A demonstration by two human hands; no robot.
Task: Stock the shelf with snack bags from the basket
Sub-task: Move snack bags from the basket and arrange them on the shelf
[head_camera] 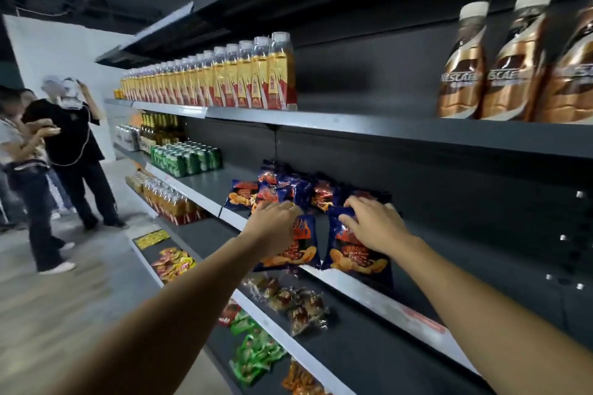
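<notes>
Two dark blue chip bags stand at the front edge of the grey middle shelf (378, 300). My left hand (272, 228) grips the top of the left bag (301, 250). My right hand (372, 228) pinches the top of the right bag (353, 253). Behind them several more of the same blue chip bags (288, 189) lie in a loose row on the shelf. The basket is out of view.
Yellow drink bottles (224, 77) and brown coffee bottles (513, 67) line the shelf above. Green cans (186, 155) sit farther left. Lower shelves hold clear snack packs (295, 301) and green packs (256, 353). People (67, 151) stand in the aisle at left.
</notes>
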